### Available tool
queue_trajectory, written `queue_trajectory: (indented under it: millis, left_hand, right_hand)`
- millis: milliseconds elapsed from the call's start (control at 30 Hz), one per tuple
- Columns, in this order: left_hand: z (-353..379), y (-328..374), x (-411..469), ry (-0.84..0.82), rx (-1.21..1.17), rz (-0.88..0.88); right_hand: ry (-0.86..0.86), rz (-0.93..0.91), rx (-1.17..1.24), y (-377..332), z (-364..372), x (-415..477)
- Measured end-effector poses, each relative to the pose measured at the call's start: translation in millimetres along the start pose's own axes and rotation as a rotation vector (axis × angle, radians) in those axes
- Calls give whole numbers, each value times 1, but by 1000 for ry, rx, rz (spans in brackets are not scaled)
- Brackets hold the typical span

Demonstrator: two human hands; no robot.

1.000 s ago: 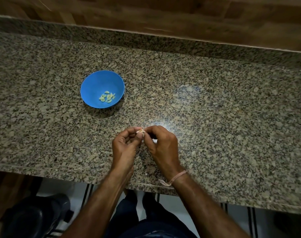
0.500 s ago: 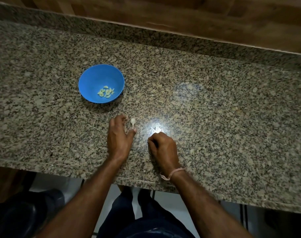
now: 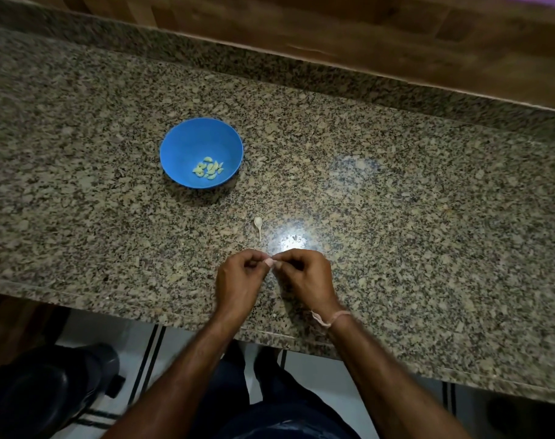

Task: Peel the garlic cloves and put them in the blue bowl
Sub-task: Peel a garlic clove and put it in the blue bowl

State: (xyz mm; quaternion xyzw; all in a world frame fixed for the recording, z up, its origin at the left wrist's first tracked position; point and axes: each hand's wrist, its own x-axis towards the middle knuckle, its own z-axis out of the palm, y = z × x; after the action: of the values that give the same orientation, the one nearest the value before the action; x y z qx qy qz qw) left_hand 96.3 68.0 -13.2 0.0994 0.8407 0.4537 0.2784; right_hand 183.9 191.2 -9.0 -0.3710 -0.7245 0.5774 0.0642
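Both hands meet over the bench near its front edge. The left hand and right hand have their fingers curled, pinching a small pale clove between their fingertips; it is too small to tell whether its skin is on. Another clove with a thin tail lies on the bench just beyond the hands. The bowl, further back and to the left, holds a cluster of peeled cloves.
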Motion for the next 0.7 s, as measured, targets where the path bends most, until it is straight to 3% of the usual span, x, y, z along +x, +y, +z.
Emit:
queue_trajectory:
  millis: [167,233,400,467,533,600,700]
  left_hand:
    - [-2,-2,-2,-23,-30,1]
    - [-2,-1,-3,-20,0,-8]
    - [0,7,-6,24,87,-38]
    - [2,9,-3,-16,-68,-150]
    - [2,12,-4,-43,-234,-239]
    - [0,17,-6,-12,-145,-160]
    - [-4,21,-11,95,255,77]
  right_hand:
    - [-2,111,266,0,0,-10]
    - [0,112,255,0,0,-10]
    - [62,-93,-86,-3,1,-18]
    - [95,-283,-315,-1,2,-18]
    - [108,-361,-391,0,2,-16]
    - [70,-179,-201,-7,-2,-14]
    - [-110,353,405,-22,-9,-11]
